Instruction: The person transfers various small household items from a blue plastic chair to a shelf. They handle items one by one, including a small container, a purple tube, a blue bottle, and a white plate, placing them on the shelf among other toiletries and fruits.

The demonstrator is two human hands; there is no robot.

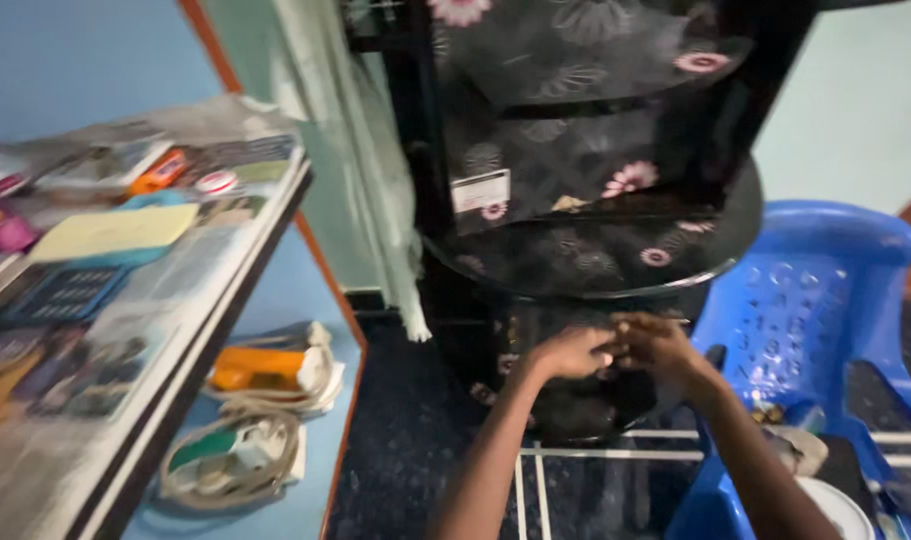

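Observation:
Both my hands reach forward and meet under the round edge of a black corner shelf unit [595,255] with pink and white flowers on it. My left hand [567,353] has its fingers curled, touching my right hand [657,347] at the fingertips. The picture is blurred, and I cannot tell whether anything small is held between the fingers. The dark lower part of the unit [575,400] lies right behind the hands.
A blue plastic chair [810,310] stands at the right, close to my right arm. At the left is a shelf [175,330] with a calculator, papers and tubes. Below it lie an orange device [260,368] and coiled white cables [230,460]. A pale curtain [360,170] hangs behind.

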